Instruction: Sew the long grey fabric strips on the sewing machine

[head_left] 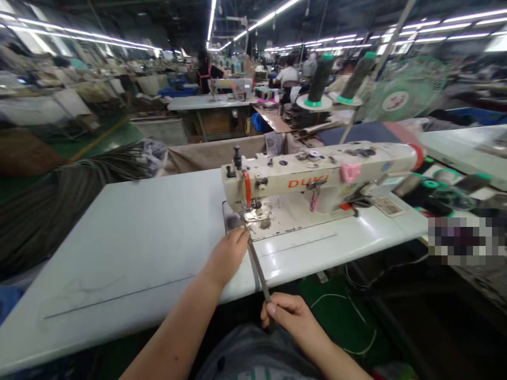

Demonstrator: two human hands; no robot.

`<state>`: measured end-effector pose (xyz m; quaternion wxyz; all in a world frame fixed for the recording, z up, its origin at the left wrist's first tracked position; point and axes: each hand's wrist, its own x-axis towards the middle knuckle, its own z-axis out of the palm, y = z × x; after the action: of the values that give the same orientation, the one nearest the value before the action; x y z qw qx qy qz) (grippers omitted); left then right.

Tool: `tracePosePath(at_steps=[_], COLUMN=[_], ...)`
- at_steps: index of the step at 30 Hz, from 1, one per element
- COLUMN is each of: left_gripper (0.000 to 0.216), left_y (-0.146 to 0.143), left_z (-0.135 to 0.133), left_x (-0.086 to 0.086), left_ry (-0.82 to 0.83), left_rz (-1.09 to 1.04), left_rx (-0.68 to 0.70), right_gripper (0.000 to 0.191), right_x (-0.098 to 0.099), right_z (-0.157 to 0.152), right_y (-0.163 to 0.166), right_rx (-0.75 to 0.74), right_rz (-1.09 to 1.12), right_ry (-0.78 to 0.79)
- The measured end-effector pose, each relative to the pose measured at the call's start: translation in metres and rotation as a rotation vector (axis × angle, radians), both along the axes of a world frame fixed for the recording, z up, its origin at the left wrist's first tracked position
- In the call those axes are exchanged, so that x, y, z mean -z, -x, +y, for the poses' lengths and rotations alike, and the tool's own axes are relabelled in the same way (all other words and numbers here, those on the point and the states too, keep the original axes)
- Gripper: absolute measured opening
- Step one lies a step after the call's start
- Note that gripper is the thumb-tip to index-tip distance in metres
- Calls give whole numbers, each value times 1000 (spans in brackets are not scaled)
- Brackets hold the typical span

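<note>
A narrow grey fabric strip (259, 267) runs from the needle area of a white sewing machine (289, 182) down over the table's front edge. Close to the presser foot, my left hand (229, 253) is closed on the strip's upper part, fingers pressed together on the table. Below the edge, my right hand (287, 314) pinches the lower part between thumb and fingers. Between the two hands the strip looks taut. The needle and the strip's far end are too small or hidden to make out.
The machine stands on a white table (158, 227). Dark thread cones (320, 79) rise behind it, near a green fan (407, 89). Several thread spools (447, 177) lie at the right. A heap of dark strips (59, 206) hangs at the left. People work farther back.
</note>
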<state>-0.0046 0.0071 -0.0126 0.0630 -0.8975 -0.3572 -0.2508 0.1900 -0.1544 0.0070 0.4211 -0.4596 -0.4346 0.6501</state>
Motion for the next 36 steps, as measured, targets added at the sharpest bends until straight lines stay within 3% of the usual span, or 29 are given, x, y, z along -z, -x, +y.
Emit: tracePosePath(at_steps=[11,24,30,32,36], left_gripper=[26,27,30,33,36], left_y=[-6,-4,1,5,11], left_z=[1,3,-3,-2,5], left_x=[-10,0,3,7,15], left_ry=[75,37,-57,-97,-230], left_rz=[31,68,34,77,209], left_rx=[-60,-50,-6,13,108], right_gripper=[47,43,44,42,49], right_x=[12,17,0,-2,4], right_z=[0,0,2,3,4], right_y=[-4,-5,0,3,9], right_rx=[-89,-174,-18,14,18], right_rz=[-110,-29,-121,-97,215], right_ry=[-75,-116,-178,-139,58])
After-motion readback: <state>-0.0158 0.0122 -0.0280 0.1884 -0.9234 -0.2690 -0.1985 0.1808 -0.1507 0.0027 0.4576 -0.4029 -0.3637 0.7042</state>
